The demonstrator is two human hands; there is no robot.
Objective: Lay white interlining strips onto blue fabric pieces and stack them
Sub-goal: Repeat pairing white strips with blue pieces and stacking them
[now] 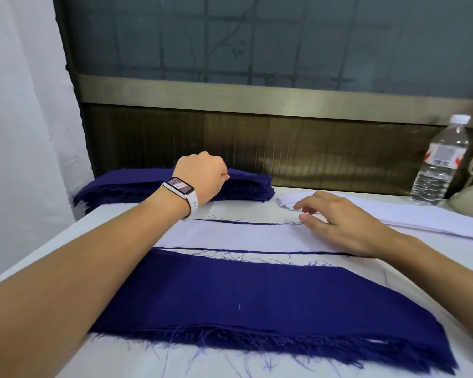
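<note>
The left hand's [202, 175] fingers are hidden behind its knuckles where it reaches onto the far stack of blue fabric [246, 186], so I cannot tell whether it grips a piece. The blue piece [257, 252] under the white interlining strip [230, 236] shows only as thin dark edges. That strip runs lengthwise from left to right between the two forearms, its right end under the relaxed, spread fingers of the right hand [347, 225], with the pile of white strips [421, 216] just beyond that hand and a frayed blue stack [230, 296] nearer than both.
</note>
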